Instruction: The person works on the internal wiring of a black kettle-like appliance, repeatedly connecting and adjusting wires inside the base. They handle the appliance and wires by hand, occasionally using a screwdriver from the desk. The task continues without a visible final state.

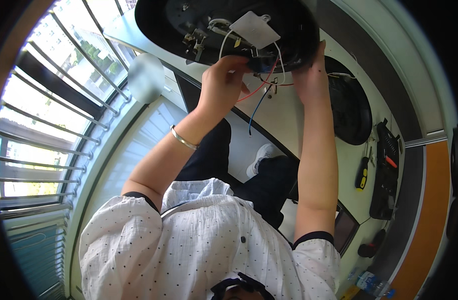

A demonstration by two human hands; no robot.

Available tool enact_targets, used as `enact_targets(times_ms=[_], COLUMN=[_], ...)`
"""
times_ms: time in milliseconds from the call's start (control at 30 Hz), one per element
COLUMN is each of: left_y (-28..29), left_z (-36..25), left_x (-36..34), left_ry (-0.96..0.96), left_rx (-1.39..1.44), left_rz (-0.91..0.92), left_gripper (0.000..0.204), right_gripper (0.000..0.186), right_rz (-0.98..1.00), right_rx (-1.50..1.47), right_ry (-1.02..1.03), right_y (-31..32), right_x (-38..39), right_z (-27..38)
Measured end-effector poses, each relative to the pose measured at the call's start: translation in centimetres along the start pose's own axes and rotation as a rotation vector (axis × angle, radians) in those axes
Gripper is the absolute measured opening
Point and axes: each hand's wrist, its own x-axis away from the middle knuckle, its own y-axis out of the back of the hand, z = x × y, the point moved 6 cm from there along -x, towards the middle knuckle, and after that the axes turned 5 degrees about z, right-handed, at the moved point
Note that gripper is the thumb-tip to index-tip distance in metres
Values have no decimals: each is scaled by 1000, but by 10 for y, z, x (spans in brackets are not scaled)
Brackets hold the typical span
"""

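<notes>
A round black appliance housing [164,30] stands tilted at the top, its inside facing me. In it are metal fittings, a pale metal plate [255,31] and white wires. My right hand [311,77] grips the housing's right edge, its fingers partly hidden behind. At the lower rim my left hand [224,82] is closed, fingers curled beside the wiring; what the fingertips hold is hidden. A red wire [256,92] runs past them, and a blue wire [257,111] hangs down with a loose end.
On the pale table [339,165], a second black shell [351,107] lies right of my forearm. Farther right are a yellow-and-black screwdriver [362,174] and a black tool case [384,185] with a red-handled tool. A plastic bottle [370,283] is at lower right; a barred window lies left.
</notes>
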Motion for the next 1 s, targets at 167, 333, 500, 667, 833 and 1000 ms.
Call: enact_targets(times_ms=[167, 333, 500, 667, 833, 1000], left_y=[-10, -21, -25, -35, -35, -31], left_z=[3, -2, 0, 2, 2, -1], left_x=[-23, -30, -29, -33, -37, -33], left_ry=[-91, -538, -593, -540, -566, -592], left_rx=[-209, -507, -663, -827, -822, -755], left_rz=[145, 74, 85, 154, 188, 200], left_gripper=[23, 27, 22, 22, 19, 19], right_gripper=[66, 68, 68, 69, 70, 69], right_rz=[-70, -43, -103, -50, -66, -76], right_rx=[-80, -47, -20, -15, 2, 1], right_ry=[31, 21, -15, 17, 8, 18], right_y=[-4, -3, -4, -3, -9, -8], right_x=[-1, -3, 1, 1, 3, 2], right_z=[3, 0, 1, 0, 3, 1])
